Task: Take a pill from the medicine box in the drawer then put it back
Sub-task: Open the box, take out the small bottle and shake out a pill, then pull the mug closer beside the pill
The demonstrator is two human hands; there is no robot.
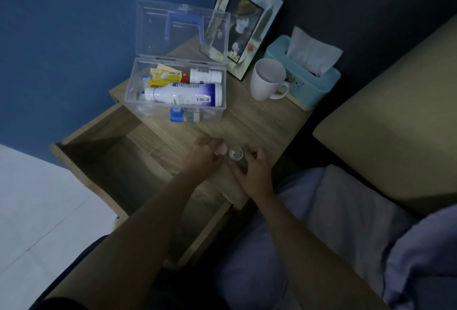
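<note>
The clear plastic medicine box stands open on the wooden nightstand, its lid tipped back. Inside lie two white bottles and yellow packets. Near the front edge my right hand is shut on a small dark pill bottle with its mouth uncovered and something pale inside. Just to its left, my left hand is closed around a small pale object, possibly the cap. The drawer below is pulled out and looks dark inside.
A white mug, a teal tissue box and a picture frame stand at the back of the nightstand. A beige bed edge lies to the right, a blue wall to the left, and a lilac blanket covers my lap.
</note>
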